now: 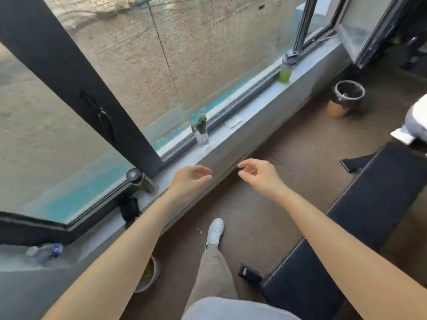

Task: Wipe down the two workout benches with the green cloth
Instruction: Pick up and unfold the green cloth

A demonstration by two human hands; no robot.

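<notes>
Both hands hold nothing. The left hand [191, 181] hangs over the front edge of the window sill [233, 144] with its fingers loosely curled and the thumb apart from them. The right hand [258, 174] hovers over the floor [288, 139] just beside it, fingers also slackly bent, thumb and forefinger tips close together with nothing visible between them. The two hands are near each other but do not touch.

To the right of the right forearm lies a long black bench pad [374, 199], and a shorter black pad [300, 287] sits in line with it nearer the person. Neither hand touches them.

On the sill beyond the hands stands a clear glass [202, 137] topped by a dark green crumpled thing [199, 124]; whether this is the cloth cannot be told. Farther along the sill, by the window frame, stands a bottle of green drink [286, 70]. Towards the sill's near end are a dark flask [141, 181] and a plastic water bottle [44, 251] lying on its side.

On the floor, a bin with a black liner [349, 93] stands near the sill's far end. A bowl [150, 273], partly hidden under the left forearm, and a small black device [248, 272] lie on either side of the person's grey trouser leg [215, 273] and white shoe [215, 230].
</notes>
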